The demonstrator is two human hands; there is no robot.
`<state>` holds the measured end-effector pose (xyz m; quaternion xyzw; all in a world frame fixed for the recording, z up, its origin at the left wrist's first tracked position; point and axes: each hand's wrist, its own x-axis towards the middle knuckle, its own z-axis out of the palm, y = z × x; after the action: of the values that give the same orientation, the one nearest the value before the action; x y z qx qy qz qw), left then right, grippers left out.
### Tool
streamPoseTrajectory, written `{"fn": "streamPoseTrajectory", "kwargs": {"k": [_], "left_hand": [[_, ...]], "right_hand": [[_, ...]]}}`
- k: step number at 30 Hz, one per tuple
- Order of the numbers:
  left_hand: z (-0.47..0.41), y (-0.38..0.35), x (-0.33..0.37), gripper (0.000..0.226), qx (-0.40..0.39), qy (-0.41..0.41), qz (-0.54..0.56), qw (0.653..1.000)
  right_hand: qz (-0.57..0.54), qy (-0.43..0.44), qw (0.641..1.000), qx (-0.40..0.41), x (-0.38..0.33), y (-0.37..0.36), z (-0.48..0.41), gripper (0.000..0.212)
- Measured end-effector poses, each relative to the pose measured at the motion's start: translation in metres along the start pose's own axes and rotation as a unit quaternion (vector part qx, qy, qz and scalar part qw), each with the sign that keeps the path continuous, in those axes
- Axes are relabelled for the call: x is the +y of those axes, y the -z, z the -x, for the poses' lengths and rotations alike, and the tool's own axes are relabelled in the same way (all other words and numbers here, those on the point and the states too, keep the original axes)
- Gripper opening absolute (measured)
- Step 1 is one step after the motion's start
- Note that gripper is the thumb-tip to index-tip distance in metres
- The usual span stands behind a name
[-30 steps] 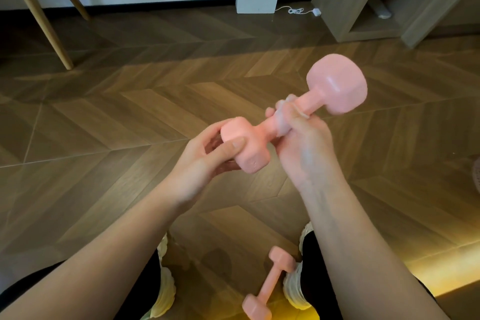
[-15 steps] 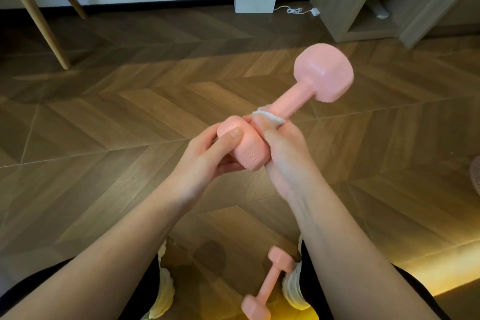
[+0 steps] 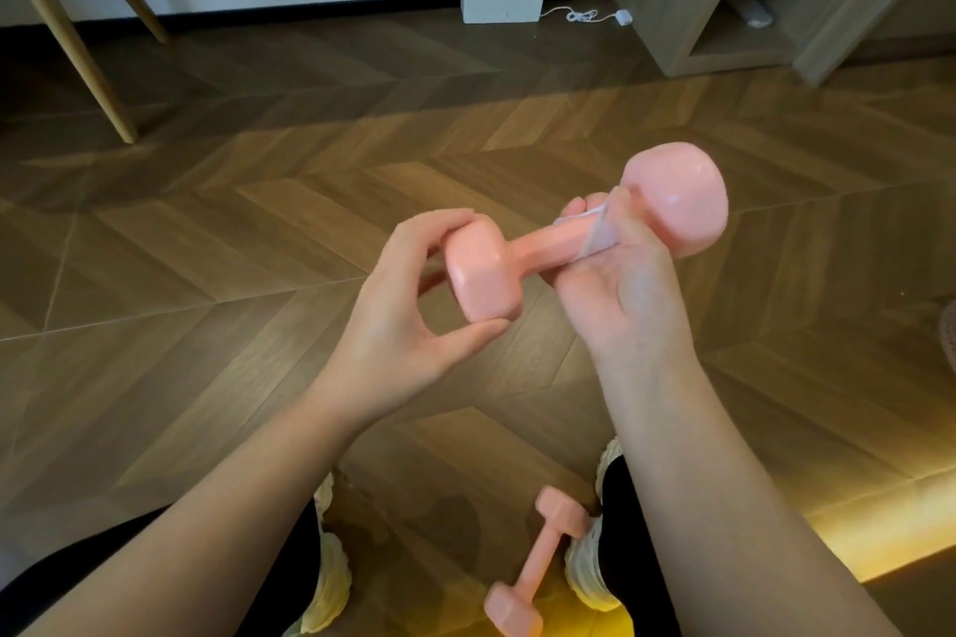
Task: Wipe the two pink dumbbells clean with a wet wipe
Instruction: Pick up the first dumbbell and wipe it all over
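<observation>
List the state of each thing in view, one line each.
Held dumbbell: in the air, tilted, glossy spots on far head.
Wet wipe: wrapped round the handle by the far head.
Left hand: pinches the near head.
Right hand: grips the wipe round the handle.
Floor dumbbell: lying between the shoes, untouched.

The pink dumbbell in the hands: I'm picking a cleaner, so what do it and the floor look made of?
Held dumbbell: probably smooth plastic or vinyl coating, soft sheen, glints on its far head. Floor: wood or wood-look chevron planks, grained, low sheen.
</observation>
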<state>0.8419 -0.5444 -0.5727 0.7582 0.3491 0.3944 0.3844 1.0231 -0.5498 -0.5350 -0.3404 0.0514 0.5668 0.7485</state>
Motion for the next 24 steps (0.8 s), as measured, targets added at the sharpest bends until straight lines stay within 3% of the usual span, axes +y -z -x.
{"fn": "streamPoseTrajectory", "kwargs": {"k": [2,4,6,8,11,14,18,21,24], "left_hand": [[-0.004,-0.003,0.006,0.080,-0.039,0.175,0.175,0.968],[-0.007,-0.002,0.010,0.089,-0.088,0.327,0.344,0.876],[-0.009,0.000,0.008,0.081,-0.090,0.352,0.381,0.850],[-0.008,-0.003,0.009,0.076,-0.049,0.308,0.354,0.882],[-0.003,-0.009,0.010,0.075,-0.007,0.177,0.206,0.962],[0.001,-0.013,0.009,0.080,0.014,0.100,0.090,0.991],[0.008,-0.017,0.004,0.084,0.047,0.002,-0.095,0.994],[0.007,-0.014,-0.004,0.077,0.039,-0.087,-0.250,0.964],[0.005,-0.013,-0.005,0.075,0.022,-0.107,-0.259,0.960]], "right_hand": [[-0.003,0.004,1.000,-0.016,-0.001,0.003,0.000,0.017],[0.002,0.014,0.999,-0.030,-0.005,0.004,0.000,0.009],[0.014,0.018,0.999,-0.042,-0.007,0.003,0.000,0.005],[0.044,0.014,0.998,-0.050,-0.002,0.003,0.001,0.005],[0.150,-0.004,0.987,-0.059,0.017,0.004,0.005,0.010],[0.198,-0.037,0.979,-0.042,0.034,0.004,0.008,0.002],[0.192,-0.070,0.977,-0.051,0.036,0.001,0.007,0.006],[0.173,-0.101,0.979,-0.045,0.034,-0.001,0.008,0.007],[0.167,-0.116,0.979,-0.015,0.031,0.001,0.008,0.010]]}}
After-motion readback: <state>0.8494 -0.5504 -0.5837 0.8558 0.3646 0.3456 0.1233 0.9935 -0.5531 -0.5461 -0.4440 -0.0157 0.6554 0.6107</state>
